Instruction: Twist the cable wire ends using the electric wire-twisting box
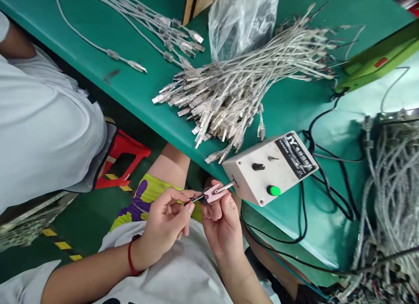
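My left hand [166, 214], with a red band at the wrist, is closed in a pinch on thin dark wires [195, 199]. The wires run to the jaws of a pink clip [214, 193]. My right hand [222, 216] is closed around that clip, thumb on one side and fingers on the other. Into the clip's far end runs a metal shaft [229, 186], which sticks out of a white machine box [255, 182] marked JY. On the box are a black knob [258, 166], a small toggle switch [273, 158] and a lit green button [274, 190].
A large bundle of USB cables [235, 86] lies beyond the box on the green table [131, 103]. More grey cables [393, 186] are heaped at right, near black cords [327, 186] and a green tool [376, 62]. Another person [49, 134] is at left by a red stool [131, 155].
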Demonstrator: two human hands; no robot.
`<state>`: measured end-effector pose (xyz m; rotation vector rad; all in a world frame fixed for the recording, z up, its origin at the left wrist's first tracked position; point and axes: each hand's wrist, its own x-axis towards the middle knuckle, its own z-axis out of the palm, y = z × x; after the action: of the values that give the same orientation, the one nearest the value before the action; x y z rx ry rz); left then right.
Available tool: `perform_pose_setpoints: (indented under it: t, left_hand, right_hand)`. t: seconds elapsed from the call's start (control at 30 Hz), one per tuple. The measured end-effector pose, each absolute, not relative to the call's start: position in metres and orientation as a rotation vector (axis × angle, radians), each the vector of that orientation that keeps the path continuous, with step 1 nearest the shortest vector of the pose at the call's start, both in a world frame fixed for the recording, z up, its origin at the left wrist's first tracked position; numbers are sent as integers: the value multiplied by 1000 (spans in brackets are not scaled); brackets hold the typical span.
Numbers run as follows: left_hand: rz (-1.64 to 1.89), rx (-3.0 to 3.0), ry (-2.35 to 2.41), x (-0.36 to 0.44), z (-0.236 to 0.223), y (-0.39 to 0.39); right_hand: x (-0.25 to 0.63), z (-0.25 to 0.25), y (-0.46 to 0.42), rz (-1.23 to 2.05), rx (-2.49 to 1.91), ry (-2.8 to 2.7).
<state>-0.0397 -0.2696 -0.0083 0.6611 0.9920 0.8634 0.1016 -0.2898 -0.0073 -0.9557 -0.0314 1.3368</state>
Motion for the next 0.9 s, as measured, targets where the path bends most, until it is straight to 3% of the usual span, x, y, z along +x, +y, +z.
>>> perform_pose_setpoints:
  t: [0.9]
  left_hand:
    - [863, 690, 917, -43, -11, -265]
  right_hand:
    - [105, -6, -289, 1308, -1089, -115]
